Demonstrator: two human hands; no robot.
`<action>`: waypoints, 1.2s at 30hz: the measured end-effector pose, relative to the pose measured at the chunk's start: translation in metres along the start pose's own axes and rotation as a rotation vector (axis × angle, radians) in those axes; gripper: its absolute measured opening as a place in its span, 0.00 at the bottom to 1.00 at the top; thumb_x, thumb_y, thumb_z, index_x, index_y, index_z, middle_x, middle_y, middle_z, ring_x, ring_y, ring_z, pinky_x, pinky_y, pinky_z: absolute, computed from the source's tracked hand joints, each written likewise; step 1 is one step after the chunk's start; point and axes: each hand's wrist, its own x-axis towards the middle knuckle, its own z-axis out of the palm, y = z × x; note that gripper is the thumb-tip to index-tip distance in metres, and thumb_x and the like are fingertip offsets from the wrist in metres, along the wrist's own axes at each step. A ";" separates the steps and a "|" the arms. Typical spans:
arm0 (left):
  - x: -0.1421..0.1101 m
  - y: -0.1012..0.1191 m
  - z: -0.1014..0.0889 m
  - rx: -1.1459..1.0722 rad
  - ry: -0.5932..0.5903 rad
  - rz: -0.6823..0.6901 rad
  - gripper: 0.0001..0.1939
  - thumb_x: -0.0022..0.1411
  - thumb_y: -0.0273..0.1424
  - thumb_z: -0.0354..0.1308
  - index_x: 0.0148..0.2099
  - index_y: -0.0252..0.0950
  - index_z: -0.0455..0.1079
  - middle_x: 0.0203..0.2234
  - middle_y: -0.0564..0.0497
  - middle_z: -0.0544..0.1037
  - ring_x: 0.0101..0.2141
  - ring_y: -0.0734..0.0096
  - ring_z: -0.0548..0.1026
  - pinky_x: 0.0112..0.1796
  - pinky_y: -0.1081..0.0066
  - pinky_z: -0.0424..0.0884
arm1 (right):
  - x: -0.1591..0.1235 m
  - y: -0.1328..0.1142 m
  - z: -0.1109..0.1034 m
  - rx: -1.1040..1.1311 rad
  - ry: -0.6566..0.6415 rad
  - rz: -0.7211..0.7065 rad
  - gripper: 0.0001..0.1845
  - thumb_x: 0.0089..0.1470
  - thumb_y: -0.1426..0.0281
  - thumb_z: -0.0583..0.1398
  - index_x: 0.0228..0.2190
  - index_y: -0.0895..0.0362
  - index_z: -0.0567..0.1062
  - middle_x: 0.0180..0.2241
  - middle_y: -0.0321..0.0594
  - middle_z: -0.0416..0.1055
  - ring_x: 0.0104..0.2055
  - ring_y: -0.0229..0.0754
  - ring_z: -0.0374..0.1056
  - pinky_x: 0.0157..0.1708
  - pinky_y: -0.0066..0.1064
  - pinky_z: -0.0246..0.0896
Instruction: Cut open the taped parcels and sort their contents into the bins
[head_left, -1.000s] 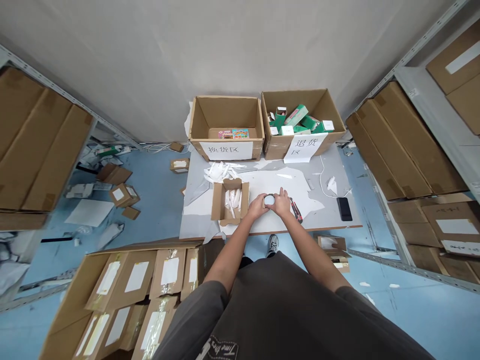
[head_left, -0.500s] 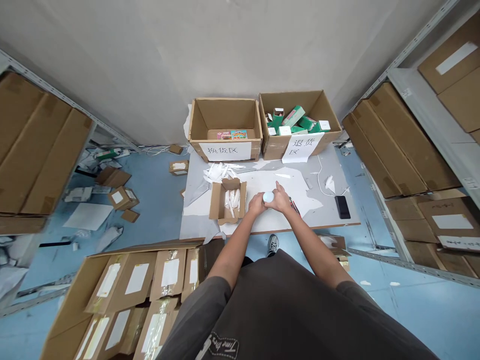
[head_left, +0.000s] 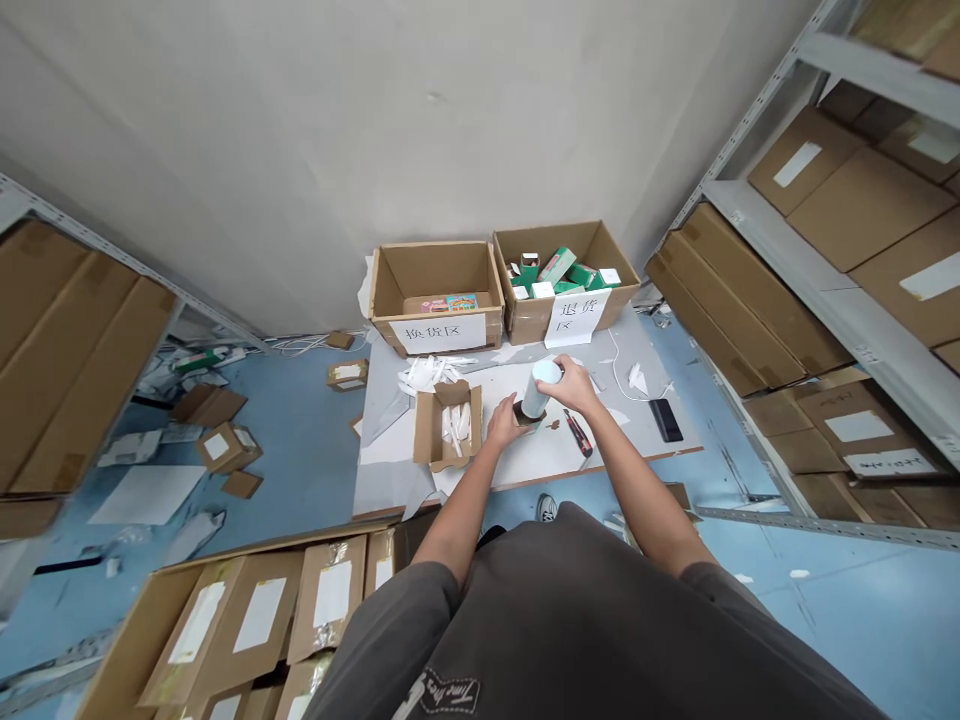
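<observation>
A pale blue cylinder (head_left: 537,390) stands slightly tilted over the table. My right hand (head_left: 573,383) is closed around its upper rim from the right. At its lower end is a dark brown piece (head_left: 527,413), which my left hand (head_left: 505,424) grips from the left. Whether the two parts are joined, I cannot tell. To the right of the cylinder lies a red and black utility knife (head_left: 577,434). On the left, close to my left hand, an open small carton (head_left: 424,428) holds white wrapped packets (head_left: 456,426).
Two big cardboard boxes with paper signs stand at the table's back: the left one (head_left: 390,328) holds small colourful packs, the right one (head_left: 521,325) green-white boxes. A phone (head_left: 666,420) lies at right. A large carton of parcels (head_left: 217,560) is at lower left.
The cylinder now shows its side, with the brown piece visible below. My right hand has moved up to its rim, my left hand lower. The utility knife is now uncovered. The view has shifted.
</observation>
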 end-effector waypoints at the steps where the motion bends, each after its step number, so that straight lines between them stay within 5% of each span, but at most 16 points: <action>1: -0.001 0.001 -0.003 -0.023 0.028 0.027 0.58 0.44 0.36 0.81 0.74 0.35 0.59 0.69 0.31 0.67 0.69 0.39 0.66 0.67 0.47 0.62 | 0.001 -0.006 -0.005 0.021 0.009 -0.001 0.25 0.47 0.53 0.69 0.44 0.53 0.77 0.38 0.40 0.79 0.40 0.52 0.74 0.41 0.38 0.68; 5: -0.005 0.014 -0.016 -0.150 0.153 0.152 0.56 0.44 0.37 0.81 0.72 0.37 0.62 0.69 0.34 0.67 0.71 0.37 0.61 0.70 0.44 0.55 | 0.006 -0.026 -0.016 0.114 0.015 0.009 0.25 0.44 0.53 0.69 0.41 0.52 0.76 0.38 0.39 0.79 0.40 0.50 0.73 0.42 0.39 0.68; 9: -0.006 0.033 -0.035 -0.447 0.153 0.176 0.45 0.51 0.41 0.78 0.68 0.38 0.67 0.64 0.38 0.72 0.62 0.46 0.73 0.63 0.48 0.69 | 0.011 -0.031 -0.020 0.292 0.055 0.032 0.23 0.40 0.53 0.70 0.36 0.52 0.75 0.37 0.38 0.78 0.41 0.49 0.72 0.45 0.40 0.69; 15: -0.004 0.046 -0.088 -0.722 0.075 0.146 0.43 0.46 0.43 0.80 0.61 0.37 0.71 0.61 0.38 0.74 0.54 0.57 0.77 0.54 0.58 0.77 | 0.012 0.004 -0.015 0.977 -0.037 0.266 0.25 0.42 0.52 0.70 0.39 0.50 0.72 0.37 0.35 0.76 0.39 0.45 0.73 0.41 0.42 0.77; 20: 0.012 0.071 -0.134 -0.740 0.106 0.215 0.42 0.47 0.43 0.80 0.62 0.38 0.71 0.55 0.42 0.77 0.49 0.62 0.78 0.48 0.65 0.78 | 0.003 0.036 0.016 1.343 -0.115 0.405 0.26 0.45 0.50 0.68 0.41 0.48 0.69 0.42 0.38 0.78 0.41 0.51 0.79 0.42 0.48 0.79; 25: 0.030 0.102 -0.162 -0.603 0.142 0.260 0.39 0.52 0.41 0.76 0.64 0.36 0.73 0.48 0.46 0.80 0.45 0.64 0.78 0.46 0.67 0.78 | -0.004 0.046 0.048 1.317 -0.252 0.432 0.27 0.47 0.48 0.65 0.45 0.49 0.72 0.44 0.43 0.79 0.43 0.56 0.82 0.41 0.46 0.78; 31: 0.040 0.123 -0.180 -0.500 0.109 0.331 0.36 0.51 0.37 0.74 0.61 0.34 0.76 0.52 0.43 0.81 0.49 0.59 0.79 0.53 0.61 0.76 | -0.005 0.037 0.054 1.007 -0.244 0.108 0.41 0.43 0.57 0.75 0.59 0.45 0.73 0.60 0.44 0.74 0.61 0.53 0.72 0.61 0.49 0.68; 36: 0.043 0.140 -0.176 -0.424 0.171 0.305 0.33 0.52 0.40 0.75 0.59 0.35 0.77 0.53 0.42 0.82 0.50 0.55 0.79 0.55 0.58 0.75 | -0.010 0.013 0.062 0.901 -0.266 -0.024 0.47 0.39 0.58 0.79 0.60 0.47 0.73 0.57 0.45 0.76 0.57 0.54 0.74 0.58 0.49 0.70</action>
